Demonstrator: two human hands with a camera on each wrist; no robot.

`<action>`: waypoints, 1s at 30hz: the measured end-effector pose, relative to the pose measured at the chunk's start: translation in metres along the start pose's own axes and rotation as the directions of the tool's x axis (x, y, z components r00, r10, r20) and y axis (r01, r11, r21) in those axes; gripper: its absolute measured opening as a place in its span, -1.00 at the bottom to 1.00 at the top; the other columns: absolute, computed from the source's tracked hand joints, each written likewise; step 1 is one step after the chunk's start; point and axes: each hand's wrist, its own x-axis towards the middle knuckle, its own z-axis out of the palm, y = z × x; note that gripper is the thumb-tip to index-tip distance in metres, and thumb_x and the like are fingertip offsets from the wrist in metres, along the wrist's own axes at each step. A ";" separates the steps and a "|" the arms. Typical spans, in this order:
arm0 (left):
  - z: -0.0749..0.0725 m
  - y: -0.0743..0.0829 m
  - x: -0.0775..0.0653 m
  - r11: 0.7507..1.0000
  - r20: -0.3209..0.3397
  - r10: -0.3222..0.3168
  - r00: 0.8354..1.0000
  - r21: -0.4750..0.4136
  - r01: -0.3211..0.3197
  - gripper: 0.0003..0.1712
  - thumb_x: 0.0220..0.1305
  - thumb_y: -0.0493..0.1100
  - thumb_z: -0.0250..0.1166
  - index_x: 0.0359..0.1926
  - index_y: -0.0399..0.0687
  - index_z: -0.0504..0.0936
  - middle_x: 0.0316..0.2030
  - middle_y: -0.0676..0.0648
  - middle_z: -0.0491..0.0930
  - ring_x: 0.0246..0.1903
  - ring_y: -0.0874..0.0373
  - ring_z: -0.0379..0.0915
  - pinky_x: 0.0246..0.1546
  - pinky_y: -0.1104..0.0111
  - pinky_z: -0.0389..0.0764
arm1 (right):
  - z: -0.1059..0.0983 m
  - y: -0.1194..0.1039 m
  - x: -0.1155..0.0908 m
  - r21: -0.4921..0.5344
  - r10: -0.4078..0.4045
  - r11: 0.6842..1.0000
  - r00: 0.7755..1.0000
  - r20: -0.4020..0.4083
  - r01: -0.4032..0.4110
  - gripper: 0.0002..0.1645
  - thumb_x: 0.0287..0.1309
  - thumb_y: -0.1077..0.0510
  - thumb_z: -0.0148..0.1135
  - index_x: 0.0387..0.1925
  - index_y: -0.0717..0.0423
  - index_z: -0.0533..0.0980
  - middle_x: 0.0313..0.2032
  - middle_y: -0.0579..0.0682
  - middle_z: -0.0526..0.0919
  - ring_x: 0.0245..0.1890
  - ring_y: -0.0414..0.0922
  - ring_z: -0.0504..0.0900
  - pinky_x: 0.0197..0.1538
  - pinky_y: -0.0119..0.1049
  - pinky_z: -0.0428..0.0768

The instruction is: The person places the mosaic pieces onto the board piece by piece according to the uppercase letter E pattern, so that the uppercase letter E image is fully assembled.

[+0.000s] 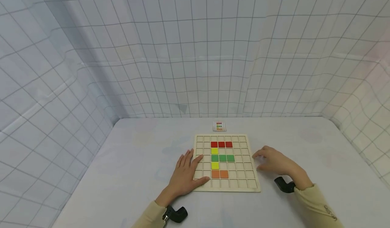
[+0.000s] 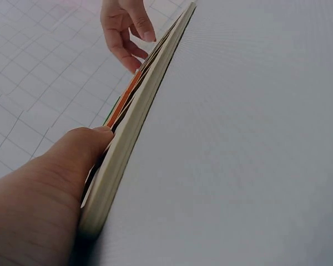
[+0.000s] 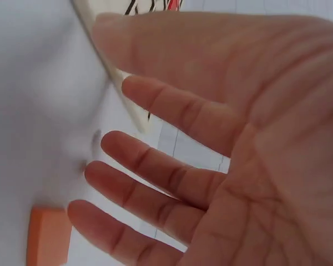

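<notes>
A pale wooden grid board (image 1: 246, 184) lies flat on the table. Its cells hold red tiles (image 1: 221, 144), two yellow tiles, green tiles (image 1: 223, 158) and two orange tiles (image 1: 223, 174). My left hand (image 1: 184, 179) rests spread over the board's left edge, its thumb touching the lower left cells. Beside the right edge is my right hand (image 1: 275, 161), loosely curved, with nothing in its fingers. In the right wrist view, a loose orange tile (image 3: 49, 235) lies on the table near a fingertip; the hand hides it from the head view.
Behind the board lies a small card (image 1: 219, 126) with a coloured grid pattern. White grid-patterned curtains (image 1: 182, 52) enclose the table (image 1: 137, 160) at the back and sides. A black wrist-worn device (image 1: 284, 184) is on the right wrist, another (image 1: 178, 214) on the left.
</notes>
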 end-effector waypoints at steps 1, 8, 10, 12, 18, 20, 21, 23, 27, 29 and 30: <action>0.000 0.000 0.000 1.000 0.002 -0.003 1.000 0.001 0.003 -0.05 0.16 0.48 0.04 0.41 0.02 0.21 0.41 -0.29 -0.02 0.41 -0.10 -0.24 0.35 0.06 -0.21 | -0.001 0.003 -0.001 -0.004 0.012 1.000 1.000 0.010 -0.012 -0.59 -0.07 0.20 0.45 -0.11 0.17 0.60 -0.20 -0.01 0.49 -0.23 -0.07 0.45 -0.17 -0.11 0.48; 0.002 -0.001 0.000 1.000 -0.004 -0.002 1.000 0.005 0.002 -0.05 0.16 0.48 0.04 0.41 0.03 0.22 0.41 -0.28 -0.02 0.41 -0.10 -0.24 0.35 0.07 -0.21 | -0.006 0.016 -0.005 -0.019 0.053 0.998 0.999 -0.009 -0.053 -0.57 -0.18 0.28 0.46 -0.17 0.25 0.55 -0.24 0.06 0.45 -0.34 -0.08 0.39 -0.30 -0.18 0.45; 0.003 -0.001 0.000 1.000 -0.010 0.002 1.000 0.002 -0.002 -0.05 0.16 0.48 0.04 0.41 0.03 0.23 0.41 -0.28 -0.01 0.41 -0.11 -0.23 0.35 0.06 -0.20 | -0.007 0.019 -0.006 0.001 0.069 0.998 0.998 -0.006 -0.069 -0.59 -0.18 0.29 0.46 -0.21 0.24 0.53 -0.26 0.06 0.44 -0.36 -0.09 0.40 -0.32 -0.20 0.44; 0.003 -0.002 0.000 1.000 -0.015 0.006 1.000 0.002 -0.006 -0.05 0.17 0.48 0.03 0.40 0.02 0.23 0.41 -0.29 -0.01 0.41 -0.12 -0.22 0.34 0.04 -0.19 | -0.008 0.021 -0.007 0.034 0.082 0.996 0.997 0.006 -0.082 -0.61 -0.16 0.28 0.46 -0.24 0.24 0.50 -0.28 0.08 0.44 -0.38 -0.08 0.41 -0.35 -0.22 0.44; 0.002 -0.001 0.000 1.000 -0.033 0.020 0.999 -0.002 -0.021 -0.06 0.17 0.47 0.05 0.38 -0.02 0.25 0.39 -0.31 0.02 0.40 -0.15 -0.18 0.33 0.00 -0.14 | -0.015 0.028 -0.010 0.094 0.099 0.990 0.995 0.027 -0.101 -0.67 -0.12 0.29 0.44 -0.30 0.24 0.47 -0.30 0.12 0.41 -0.40 -0.08 0.40 -0.37 -0.23 0.43; 0.001 -0.001 0.000 1.000 -0.031 0.022 0.999 -0.004 -0.022 -0.07 0.17 0.46 0.06 0.38 -0.02 0.26 0.39 -0.32 0.03 0.40 -0.15 -0.17 0.33 0.00 -0.13 | -0.017 0.032 -0.012 0.092 0.102 0.990 0.994 0.027 -0.104 -0.67 -0.14 0.29 0.45 -0.32 0.22 0.48 -0.30 0.11 0.41 -0.41 -0.09 0.39 -0.37 -0.24 0.42; 0.000 -0.001 0.000 1.000 -0.030 0.022 0.999 -0.004 -0.022 -0.07 0.17 0.46 0.06 0.38 -0.02 0.26 0.39 -0.31 0.03 0.39 -0.15 -0.17 0.33 0.00 -0.13 | -0.018 0.033 -0.012 0.088 0.102 0.991 0.994 0.028 -0.104 -0.67 -0.15 0.29 0.46 -0.33 0.21 0.48 -0.30 0.10 0.41 -0.41 -0.09 0.38 -0.37 -0.23 0.41; -0.001 0.000 0.000 1.000 -0.025 0.020 0.999 -0.005 -0.020 -0.07 0.17 0.46 0.07 0.38 -0.02 0.26 0.39 -0.31 0.03 0.40 -0.15 -0.18 0.33 0.01 -0.14 | -0.019 0.036 -0.014 0.071 0.103 0.992 0.994 0.040 -0.106 -0.66 -0.20 0.28 0.47 -0.35 0.18 0.48 -0.30 0.07 0.41 -0.39 -0.09 0.36 -0.36 -0.23 0.40; -0.001 0.000 0.000 1.000 -0.019 0.018 1.000 -0.003 -0.018 -0.07 0.17 0.45 0.07 0.39 -0.01 0.24 0.40 -0.31 0.01 0.40 -0.14 -0.19 0.34 0.02 -0.16 | -0.022 0.039 -0.018 0.051 0.103 0.993 0.992 0.079 -0.107 -0.61 -0.28 0.28 0.50 -0.38 0.13 0.46 -0.32 0.03 0.39 -0.38 -0.07 0.32 -0.35 -0.22 0.37; -0.001 -0.001 0.001 1.000 -0.017 0.016 1.000 -0.003 -0.016 -0.06 0.17 0.45 0.07 0.40 0.00 0.23 0.40 -0.31 0.00 0.40 -0.14 -0.20 0.34 0.03 -0.18 | -0.022 0.040 -0.020 0.062 0.115 0.991 0.988 0.100 -0.122 -0.59 -0.30 0.30 0.50 -0.38 0.12 0.45 -0.33 0.01 0.40 -0.37 -0.07 0.33 -0.35 -0.22 0.37; -0.001 -0.001 0.000 1.000 -0.018 0.017 1.000 -0.002 -0.017 -0.06 0.17 0.45 0.07 0.39 -0.01 0.23 0.40 -0.31 0.00 0.40 -0.14 -0.20 0.34 0.03 -0.18 | -0.022 0.041 -0.020 0.075 0.120 0.989 0.987 0.106 -0.128 -0.59 -0.31 0.32 0.49 -0.38 0.12 0.44 -0.34 0.01 0.40 -0.37 -0.07 0.34 -0.35 -0.22 0.38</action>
